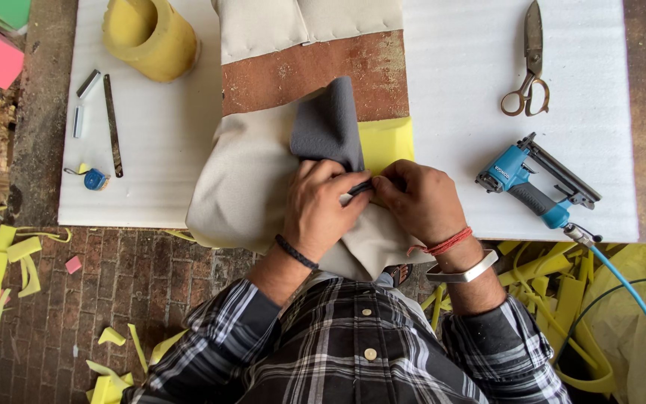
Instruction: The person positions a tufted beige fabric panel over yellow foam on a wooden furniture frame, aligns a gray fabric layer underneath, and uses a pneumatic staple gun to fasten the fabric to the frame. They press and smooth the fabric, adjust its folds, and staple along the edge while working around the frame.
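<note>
Left hand [321,209] and right hand [415,200]: both pinch the beige upholstery fabric [244,183] edge, just below the yellow foam block [385,142]. Best pulled taut, evenly.

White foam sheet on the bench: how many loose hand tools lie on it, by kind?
Steel scissors: 1
Blue pneumatic staple gun: 1
Small blue tape measure: 1
Thin dark metal strip: 1
Small silvery metal pieces: 2
Total: 6
Both hands, left hand and right hand, pinch the beige fabric.
</note>
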`<control>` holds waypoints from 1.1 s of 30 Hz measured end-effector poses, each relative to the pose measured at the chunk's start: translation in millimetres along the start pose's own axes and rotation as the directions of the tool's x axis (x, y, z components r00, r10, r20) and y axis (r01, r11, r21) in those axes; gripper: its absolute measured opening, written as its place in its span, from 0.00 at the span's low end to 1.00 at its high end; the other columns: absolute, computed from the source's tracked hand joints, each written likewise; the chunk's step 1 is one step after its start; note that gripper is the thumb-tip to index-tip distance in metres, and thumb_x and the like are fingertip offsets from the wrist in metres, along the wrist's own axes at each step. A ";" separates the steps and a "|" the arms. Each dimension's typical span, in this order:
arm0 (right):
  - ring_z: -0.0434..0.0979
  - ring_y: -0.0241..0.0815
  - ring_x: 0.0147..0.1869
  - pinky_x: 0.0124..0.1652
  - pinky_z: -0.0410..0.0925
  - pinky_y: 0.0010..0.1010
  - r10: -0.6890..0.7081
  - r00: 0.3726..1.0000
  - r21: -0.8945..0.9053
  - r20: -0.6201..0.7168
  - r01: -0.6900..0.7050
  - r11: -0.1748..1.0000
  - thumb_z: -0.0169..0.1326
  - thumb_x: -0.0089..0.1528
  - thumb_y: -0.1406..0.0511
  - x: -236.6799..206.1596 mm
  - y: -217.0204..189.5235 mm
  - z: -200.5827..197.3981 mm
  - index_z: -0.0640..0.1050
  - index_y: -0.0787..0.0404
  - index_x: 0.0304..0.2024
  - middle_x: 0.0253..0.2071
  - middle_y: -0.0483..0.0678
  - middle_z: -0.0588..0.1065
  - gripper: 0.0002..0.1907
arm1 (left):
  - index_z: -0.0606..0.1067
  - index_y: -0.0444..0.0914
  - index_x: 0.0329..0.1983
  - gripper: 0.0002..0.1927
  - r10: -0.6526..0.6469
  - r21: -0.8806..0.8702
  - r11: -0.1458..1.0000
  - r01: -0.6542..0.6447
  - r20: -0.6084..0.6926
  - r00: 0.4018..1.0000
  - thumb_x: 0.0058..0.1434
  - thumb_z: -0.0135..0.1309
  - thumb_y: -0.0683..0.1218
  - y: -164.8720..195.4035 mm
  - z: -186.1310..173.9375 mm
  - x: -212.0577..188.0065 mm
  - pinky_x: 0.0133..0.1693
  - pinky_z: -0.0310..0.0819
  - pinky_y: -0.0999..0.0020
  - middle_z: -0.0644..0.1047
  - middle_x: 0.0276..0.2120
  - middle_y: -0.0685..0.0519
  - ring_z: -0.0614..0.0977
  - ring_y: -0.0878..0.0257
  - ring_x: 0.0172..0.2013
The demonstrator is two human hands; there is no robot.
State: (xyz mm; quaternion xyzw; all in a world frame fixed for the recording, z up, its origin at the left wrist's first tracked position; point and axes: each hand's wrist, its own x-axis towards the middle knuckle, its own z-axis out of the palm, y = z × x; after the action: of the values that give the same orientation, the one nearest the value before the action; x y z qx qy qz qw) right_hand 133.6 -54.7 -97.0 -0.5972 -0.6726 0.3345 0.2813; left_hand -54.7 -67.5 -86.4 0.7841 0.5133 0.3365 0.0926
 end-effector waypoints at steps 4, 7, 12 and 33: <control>0.82 0.50 0.31 0.33 0.72 0.38 -0.008 0.999 0.026 0.038 0.007 1.000 0.60 0.61 0.56 4.5 0.9 -0.1 0.83 0.60 0.37 0.29 0.54 0.80 0.13 | 0.84 0.44 0.40 0.11 0.012 -0.016 1.000 -0.013 -0.034 0.999 0.52 0.67 0.46 -5.0 -0.4 -3.1 0.43 0.73 0.59 0.79 0.34 0.53 0.78 0.51 0.39; 0.81 0.49 0.30 0.33 0.72 0.38 -0.012 0.999 -0.004 0.045 0.012 1.000 0.61 0.61 0.57 6.0 6.0 5.9 0.83 0.60 0.37 0.29 0.54 0.80 0.13 | 0.85 0.43 0.35 0.06 -0.043 -0.061 0.997 0.044 0.011 0.999 0.54 0.66 0.45 -13.6 8.9 1.8 0.40 0.74 0.59 0.80 0.32 0.55 0.79 0.54 0.36; 0.77 0.39 0.29 0.31 0.70 0.33 0.182 0.972 0.511 0.151 -0.234 0.827 0.60 0.65 0.59 3.5 64.9 2.6 0.84 0.61 0.42 0.31 0.53 0.79 0.12 | 0.84 0.43 0.31 0.03 -0.051 -0.073 0.996 0.053 0.037 0.998 0.54 0.67 0.44 -20.0 16.0 1.5 0.39 0.74 0.59 0.81 0.29 0.56 0.79 0.54 0.34; 0.80 0.51 0.35 0.37 0.73 0.42 0.325 0.934 -0.155 0.150 -0.303 0.940 0.66 0.57 0.59 -15.3 103.6 -119.6 0.82 0.69 0.44 0.31 0.57 0.81 0.21 | 0.80 0.44 0.26 0.05 0.022 -0.084 0.996 -0.016 0.071 0.997 0.55 0.64 0.46 -30.2 21.0 6.5 0.41 0.69 0.55 0.78 0.30 0.57 0.76 0.53 0.39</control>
State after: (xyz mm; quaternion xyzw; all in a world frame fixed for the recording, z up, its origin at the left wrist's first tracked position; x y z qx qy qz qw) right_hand 292.3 -49.7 -104.2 -0.6828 -0.6104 0.3815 0.1251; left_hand -62.5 -43.9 -114.4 0.7959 0.4876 0.3300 0.1406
